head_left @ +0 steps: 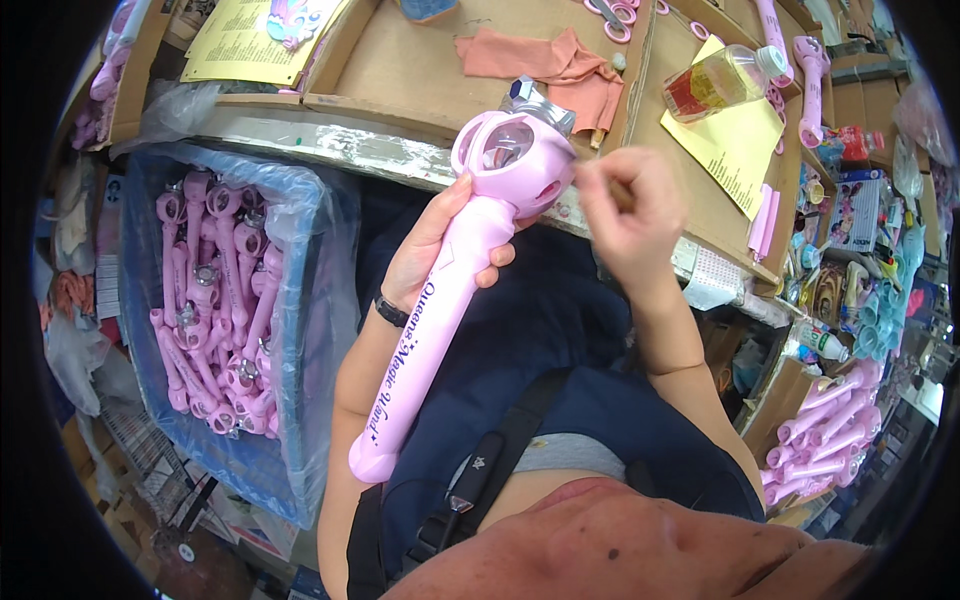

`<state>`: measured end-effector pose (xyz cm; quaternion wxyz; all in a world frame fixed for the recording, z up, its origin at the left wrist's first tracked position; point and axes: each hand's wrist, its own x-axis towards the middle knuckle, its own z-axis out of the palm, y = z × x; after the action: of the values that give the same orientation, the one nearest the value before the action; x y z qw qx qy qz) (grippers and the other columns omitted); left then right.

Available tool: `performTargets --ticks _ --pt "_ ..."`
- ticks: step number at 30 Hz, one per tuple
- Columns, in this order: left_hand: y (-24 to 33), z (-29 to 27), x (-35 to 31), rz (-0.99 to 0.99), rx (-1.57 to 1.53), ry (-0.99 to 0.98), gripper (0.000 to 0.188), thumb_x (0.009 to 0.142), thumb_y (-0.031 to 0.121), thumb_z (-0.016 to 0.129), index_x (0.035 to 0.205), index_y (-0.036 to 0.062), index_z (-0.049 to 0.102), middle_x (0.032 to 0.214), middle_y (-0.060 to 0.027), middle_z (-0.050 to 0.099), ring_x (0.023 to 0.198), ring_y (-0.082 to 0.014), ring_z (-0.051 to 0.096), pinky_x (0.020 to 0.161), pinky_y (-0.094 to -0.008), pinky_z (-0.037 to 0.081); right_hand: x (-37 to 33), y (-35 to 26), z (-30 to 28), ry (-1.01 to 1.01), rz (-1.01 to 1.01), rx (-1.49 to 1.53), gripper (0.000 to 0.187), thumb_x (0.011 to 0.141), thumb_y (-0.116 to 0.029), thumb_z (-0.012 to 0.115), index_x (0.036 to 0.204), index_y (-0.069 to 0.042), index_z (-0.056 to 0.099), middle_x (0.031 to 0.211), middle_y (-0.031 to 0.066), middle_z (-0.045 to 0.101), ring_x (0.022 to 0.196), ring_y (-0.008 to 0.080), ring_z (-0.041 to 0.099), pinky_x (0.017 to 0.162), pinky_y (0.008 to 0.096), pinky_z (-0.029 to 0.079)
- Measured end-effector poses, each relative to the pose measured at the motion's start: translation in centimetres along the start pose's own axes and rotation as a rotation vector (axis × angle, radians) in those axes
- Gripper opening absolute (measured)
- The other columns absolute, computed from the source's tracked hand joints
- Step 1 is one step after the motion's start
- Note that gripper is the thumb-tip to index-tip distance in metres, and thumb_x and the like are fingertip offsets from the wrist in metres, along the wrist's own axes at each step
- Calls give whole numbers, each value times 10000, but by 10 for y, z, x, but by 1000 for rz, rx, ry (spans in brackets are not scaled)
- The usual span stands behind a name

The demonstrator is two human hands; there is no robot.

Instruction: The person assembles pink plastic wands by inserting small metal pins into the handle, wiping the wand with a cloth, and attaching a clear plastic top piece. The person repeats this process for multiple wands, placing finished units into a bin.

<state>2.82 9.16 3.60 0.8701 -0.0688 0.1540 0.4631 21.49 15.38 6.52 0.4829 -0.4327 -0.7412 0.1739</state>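
A pink toy wand (pixel 427 335) lies slanted across the front of my body, its wide head up and away from me. Dark lettering runs down its handle. My left hand (pixel 440 240) is wrapped round the handle just below the head. The head has oval openings, a clear part inside and a silver, crown-like piece (pixel 538 103) at its top. My right hand (pixel 635 205) is close beside the head on the right, its fingers curled in and blurred by motion. Whether it holds anything small is hidden.
At left stands a blue-lined bin (pixel 310 330) full of similar wands. The cardboard-topped bench (pixel 390 60) ahead bears an orange cloth (pixel 540 65), scissors (pixel 610 18), a bottle (pixel 720 82) and yellow paper (pixel 735 150). More pink wand parts (pixel 825 430) are piled at right.
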Motion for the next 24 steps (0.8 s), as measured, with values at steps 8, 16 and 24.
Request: performTargets --ticks 8,16,24 --pt "0 -3 1 0 -19 -32 490 980 378 445 1308 21 371 1080 -211 548 675 -200 577 493 -288 554 -8 0 -1 -82 -65 14 135 750 -50 730 756 -47 595 690 57 561 533 170 530 465 279 424" --pt "0 -4 0 -11 -42 -23 483 982 376 441 1320 39 362 1090 -218 543 675 -203 569 488 -292 547 -5 5 -2 2 25 -68 133 764 -73 725 754 -44 596 669 52 550 521 159 499 452 273 399" --pt "0 -4 0 -2 -41 -33 493 981 379 440 1325 35 359 1108 -235 541 685 -215 582 487 -298 553 -6 2 -3 5 58 -3 136 764 -81 723 747 -47 593 684 69 565 568 201 560 490 301 439"
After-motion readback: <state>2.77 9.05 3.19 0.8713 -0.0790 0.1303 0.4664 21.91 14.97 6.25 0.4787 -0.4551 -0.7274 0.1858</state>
